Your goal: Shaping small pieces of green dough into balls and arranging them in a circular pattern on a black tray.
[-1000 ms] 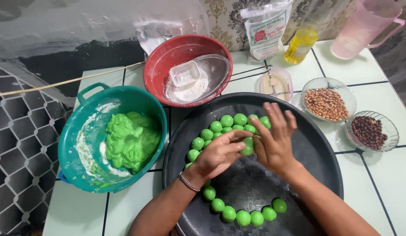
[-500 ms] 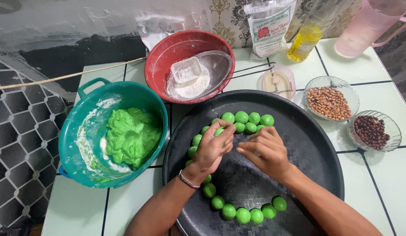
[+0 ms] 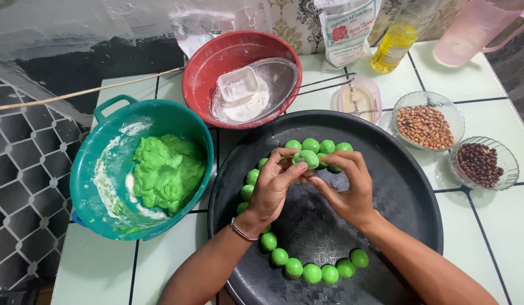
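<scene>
The step in hand looks like shaping a green ball (image 3: 307, 158) between both hands above the black tray (image 3: 408, 186). To do it well, I judge the fingertips should press lightly and evenly, turning the ball so it comes out round and matches the rest, then set it down just beside its neighbours without squashing them.

The left hand (image 3: 273, 189) is half curled, its thumb and fingers closed on the ball from the left. The right hand (image 3: 346, 189) is loosely curled too, its fingers touching the ball from the right. The ball sits between the two sets of fingertips, above the far part of the tray, just in front of the upper row of balls.

Counting, largest first:
- one tray
- one teal tub (image 3: 104, 169) holding one lump of green dough (image 3: 166, 169)
- one red bowl (image 3: 216, 62) with flour and a small clear tub
- one pink jug (image 3: 476, 28)
- one flour bag (image 3: 346, 28)
- one oil bottle (image 3: 394, 48)
- two glass bowls: peanuts (image 3: 425, 125) and dark beans (image 3: 479, 164)
- balls on the tray: about seventeen visible, some hidden by the hands, so the count is not exact.
</scene>
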